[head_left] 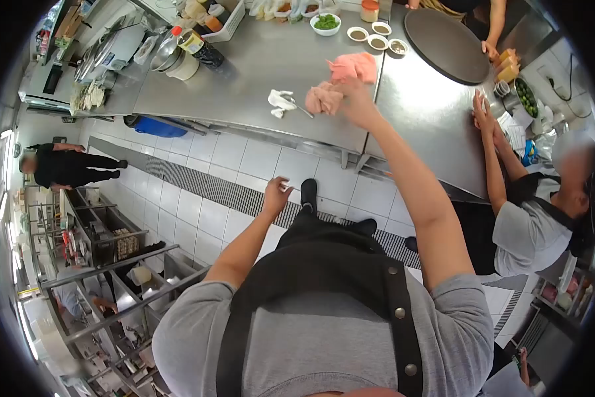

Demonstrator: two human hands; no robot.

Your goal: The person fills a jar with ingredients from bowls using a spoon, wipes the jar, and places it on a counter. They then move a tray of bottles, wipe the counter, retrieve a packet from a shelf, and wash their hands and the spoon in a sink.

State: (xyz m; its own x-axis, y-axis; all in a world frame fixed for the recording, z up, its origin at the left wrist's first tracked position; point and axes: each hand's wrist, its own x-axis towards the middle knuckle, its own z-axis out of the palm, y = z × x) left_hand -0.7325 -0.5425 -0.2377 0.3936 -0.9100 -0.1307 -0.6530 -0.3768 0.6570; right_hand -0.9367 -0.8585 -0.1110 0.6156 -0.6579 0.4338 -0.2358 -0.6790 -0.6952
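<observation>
My right hand (358, 106) reaches over the steel counter (258, 66), its fingers at the right edge of a crumpled pink cloth (323, 98); the fingers look closed on it, slightly blurred. Just behind lies a second, folded pink cloth (354, 67). To the left are a crumpled white cloth (281, 103) and a thin metal utensil (305, 110), partly covered by the pink cloth. My left hand (279, 194) hangs below the counter edge over the floor, fingers loosely curled and apart, with nothing in it.
Small sauce bowls (377, 42), a bowl of green herbs (325, 25) and a large dark round tray (447, 46) stand farther back. A dark bottle (201, 50) is at the left. One person (532, 225) stands at the right; another's hand (489, 50) touches the tray.
</observation>
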